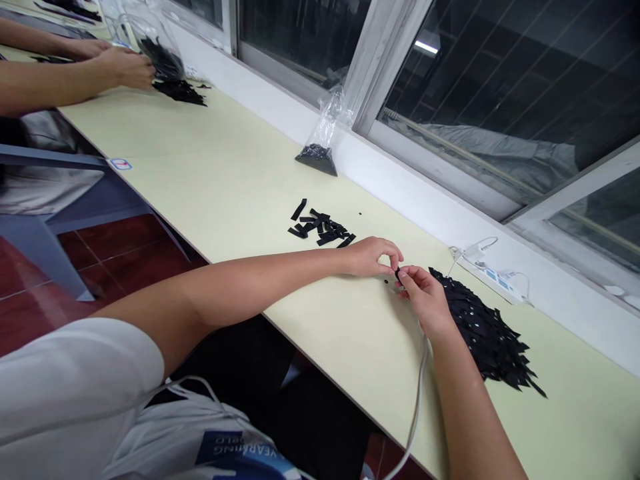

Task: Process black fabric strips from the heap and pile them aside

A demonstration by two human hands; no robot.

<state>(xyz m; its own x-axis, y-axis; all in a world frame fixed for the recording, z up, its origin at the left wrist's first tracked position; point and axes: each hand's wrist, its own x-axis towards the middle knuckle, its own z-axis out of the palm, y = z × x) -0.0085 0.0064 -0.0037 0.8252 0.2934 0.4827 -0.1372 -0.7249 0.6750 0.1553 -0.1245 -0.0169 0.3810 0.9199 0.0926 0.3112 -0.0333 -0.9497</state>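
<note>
Windows (480, 87): dark panes in pale frames, across the upper right of the frame.
Surface (225, 173): pale yellow-green, slanting from upper left to lower right.
Small black piece (398, 273): just right of the frame's centre, held up at the fingertips.
Right hand (425, 293): thumb and fingers pinched on that piece.
Left hand (370, 257): thumb and forefinger curled into a ring, tips at the same piece; I can't tell whether they grip it or merely touch.
Black dot (386, 281): tiny, lying on the surface just below the left fingertips.
Black strips (320, 227): loosely scattered near the middle of the frame.
Dark heap (485, 327): many black pieces with pale glints, right of the right hand.
Clear bag (320, 143): upper centre, black bits in its bottom.
Power strip (493, 277): white, along the wall at right.
Co-worker's hands (125, 67): upper left, close together beside more black pieces (180, 92).
</note>
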